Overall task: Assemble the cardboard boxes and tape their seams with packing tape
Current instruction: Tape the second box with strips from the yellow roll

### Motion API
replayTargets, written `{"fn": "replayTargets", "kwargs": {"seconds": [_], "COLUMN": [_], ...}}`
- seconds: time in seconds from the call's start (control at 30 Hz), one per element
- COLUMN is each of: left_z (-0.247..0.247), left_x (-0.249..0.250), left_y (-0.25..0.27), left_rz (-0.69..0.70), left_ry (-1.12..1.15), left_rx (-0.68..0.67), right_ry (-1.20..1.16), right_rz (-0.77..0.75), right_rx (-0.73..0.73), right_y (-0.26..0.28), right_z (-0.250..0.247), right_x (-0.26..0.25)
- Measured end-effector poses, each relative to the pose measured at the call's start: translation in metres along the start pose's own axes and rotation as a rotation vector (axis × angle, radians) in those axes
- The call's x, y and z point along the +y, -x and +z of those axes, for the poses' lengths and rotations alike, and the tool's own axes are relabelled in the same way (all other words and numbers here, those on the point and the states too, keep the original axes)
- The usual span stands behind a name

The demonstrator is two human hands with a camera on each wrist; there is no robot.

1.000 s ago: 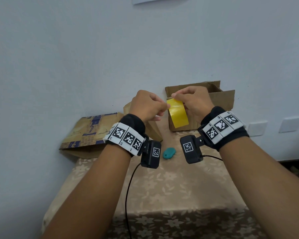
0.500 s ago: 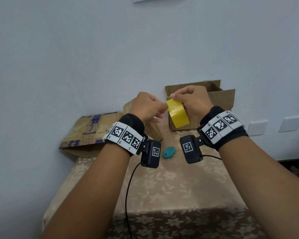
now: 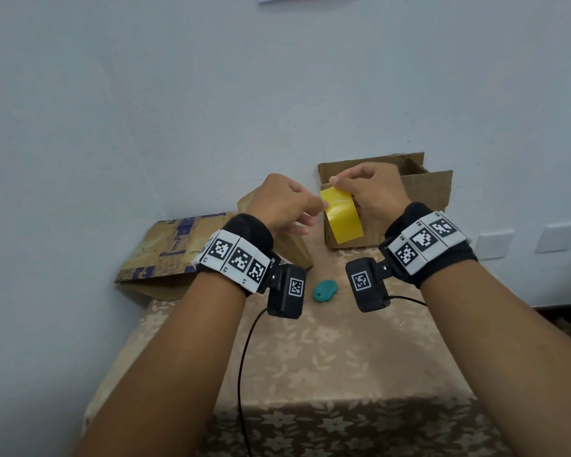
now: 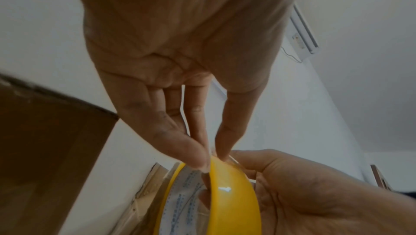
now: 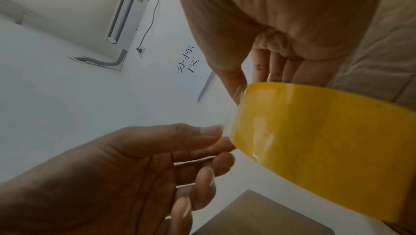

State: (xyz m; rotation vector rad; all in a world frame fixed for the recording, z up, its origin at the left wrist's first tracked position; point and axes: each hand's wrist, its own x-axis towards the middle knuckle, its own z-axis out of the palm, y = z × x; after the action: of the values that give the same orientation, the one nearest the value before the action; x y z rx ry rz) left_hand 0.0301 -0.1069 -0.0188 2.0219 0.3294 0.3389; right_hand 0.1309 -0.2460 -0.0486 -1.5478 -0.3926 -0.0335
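open cardboard box (image 3: 409, 206) waits at the back of the table (image 3: 327, 357), flattened box (image 3: 165, 249) beside it. right hand (image 3: 373, 192) grips the yellow tape roll (image 3: 343, 219) up in the air, likely steadying it, while left hand (image 3: 284, 202) pinches its edge, probably hunting the loose end.

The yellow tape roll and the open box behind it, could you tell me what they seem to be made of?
Yellow tape roll: probably glossy plastic film, given the sharp highlight; its free edge looks translucent. Open box: matte brown cardboard, with raw cut flap edges.
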Motion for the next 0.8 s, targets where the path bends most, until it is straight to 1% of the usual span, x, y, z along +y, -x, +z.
{"fn": "replayTargets", "kwargs": {"seconds": [0.07, 0.17, 0.23, 0.43, 0.57, 0.67, 0.8], "left_z": [0.0003, 0.003, 0.0044, 0.0036, 0.0024, 0.0013, -0.0002], "left_x": [0.0003, 0.0, -0.0007, -0.0026, -0.0024, -0.0012, 0.0021], "left_y": [0.0, -0.0006, -0.0011, -0.0009, -0.0018, -0.0025, 0.0], "left_rz": [0.027, 0.083, 0.109, 0.126, 0.113, 0.086, -0.004], "left_ry": [-0.027, -0.086, -0.103, -0.126, -0.112, -0.045, 0.046], "left_rx": [0.004, 0.078, 0.105, 0.087, 0.053, 0.023, -0.04], "right_ry": [-0.01, -0.014, -0.012, -0.012, -0.004, 0.003, 0.013], "right_rz": [0.002, -0.004, -0.005, 0.008, 0.006, 0.0, -0.016], "right_rx": [0.003, -0.009, -0.013, -0.011, -0.02, -0.024, 0.0], "right_y": [0.0, 0.0009, 0.0011, 0.0014, 0.0002, -0.0017, -0.0059], "right_z": [-0.0001, 0.0003, 0.0003, 0.0008, 0.0011, 0.0015, 0.002], "right_x": [-0.0002, -0.0001, 0.0004, 0.0011, 0.0031, 0.006, 0.0094]}}
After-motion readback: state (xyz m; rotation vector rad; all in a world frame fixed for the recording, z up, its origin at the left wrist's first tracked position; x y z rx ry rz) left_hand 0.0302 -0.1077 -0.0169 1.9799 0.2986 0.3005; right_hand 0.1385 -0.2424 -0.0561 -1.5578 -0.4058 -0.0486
